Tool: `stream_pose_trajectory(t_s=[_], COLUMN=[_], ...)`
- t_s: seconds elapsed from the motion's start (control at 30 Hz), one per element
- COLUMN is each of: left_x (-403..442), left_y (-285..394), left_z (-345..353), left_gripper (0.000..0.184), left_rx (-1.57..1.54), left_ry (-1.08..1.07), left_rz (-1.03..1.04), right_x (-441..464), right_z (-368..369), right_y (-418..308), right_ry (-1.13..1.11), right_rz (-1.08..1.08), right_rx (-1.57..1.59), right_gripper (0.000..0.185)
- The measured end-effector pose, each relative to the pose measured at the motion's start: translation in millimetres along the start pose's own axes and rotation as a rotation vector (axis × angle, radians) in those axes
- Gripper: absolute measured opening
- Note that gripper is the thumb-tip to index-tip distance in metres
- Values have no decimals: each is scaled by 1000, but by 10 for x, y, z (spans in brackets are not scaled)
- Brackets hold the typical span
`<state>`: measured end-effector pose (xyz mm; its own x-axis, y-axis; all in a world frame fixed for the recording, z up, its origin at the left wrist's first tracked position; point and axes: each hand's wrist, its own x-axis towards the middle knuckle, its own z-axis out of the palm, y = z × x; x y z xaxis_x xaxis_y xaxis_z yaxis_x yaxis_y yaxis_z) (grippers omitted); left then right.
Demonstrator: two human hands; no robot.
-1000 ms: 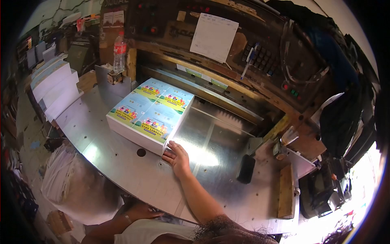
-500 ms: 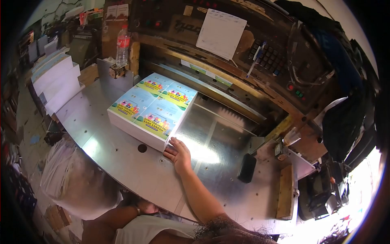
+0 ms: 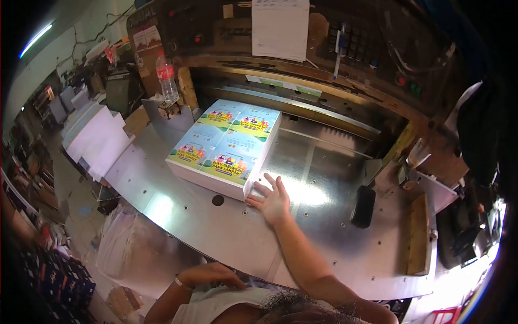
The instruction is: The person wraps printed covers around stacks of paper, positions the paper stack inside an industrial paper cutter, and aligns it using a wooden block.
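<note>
A thick stack of printed sheets (image 3: 224,143), with four colourful cover panels on top, lies on the metal table (image 3: 232,237). My right hand (image 3: 273,201) is just beside the stack's near right corner, fingers spread, with nothing held. Whether its fingertips touch the paper is hard to tell. Below the table's front edge, my left hand (image 3: 218,274) is near my body, close to the white shirt. Its fingers are partly hidden, and nothing can be made out in it.
Paper stacks (image 3: 97,137) stand at the left. A plastic bottle (image 3: 167,81) is behind the table's left side. A black object (image 3: 363,207) and a wooden block (image 3: 418,235) lie at the right. Above are a paper sheet (image 3: 280,29) and a pen (image 3: 339,51).
The view has shifted, so the table sits differently in it. My right hand's fingers have spread near the stack's corner. My left hand has risen into fuller view by my body.
</note>
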<state>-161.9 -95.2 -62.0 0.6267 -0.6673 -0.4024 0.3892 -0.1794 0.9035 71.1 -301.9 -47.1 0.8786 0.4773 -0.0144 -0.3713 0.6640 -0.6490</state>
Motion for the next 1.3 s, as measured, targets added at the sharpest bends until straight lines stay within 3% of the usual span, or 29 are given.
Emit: stream_pose_trajectory(t_s=[0.07,0.17,0.37,0.57,0.7,0.87,0.97,1.1,1.3], left_x=[-46,267,924,1232,1245,1216,1246,1036,889], left_y=[211,485,565,774,672,690,791,869,888], left_z=[5,-37,-581,-715,-780,-776,-812,-1214,-1363], left_gripper=[67,75,91,88,88,93,97,99,95], left_rx=[-146,-505,-1016,-1088,-1123,-1117,-1116,-1152,-938], left_ry=[34,413,468,645,621,593,838,1134,1261], left_rz=[261,498,546,719,769,775,740,849,789], right_x=[48,52,21,27,216,138,144,149,104], right_z=[-38,-64,-51,-6,-99,-25,-44,-117,-8], right_y=[14,71,49,59,176,139,87,107,88], right_ry=[34,73,81,128,91,117,123,36,90], right_rz=[-1,-19,-44,-46,-37,-96,-21,-51,-119], right_rx=[36,61,62,45,30,-39,24,56,-52], right_gripper=[91,92,97,98,96,107,109,101,89])
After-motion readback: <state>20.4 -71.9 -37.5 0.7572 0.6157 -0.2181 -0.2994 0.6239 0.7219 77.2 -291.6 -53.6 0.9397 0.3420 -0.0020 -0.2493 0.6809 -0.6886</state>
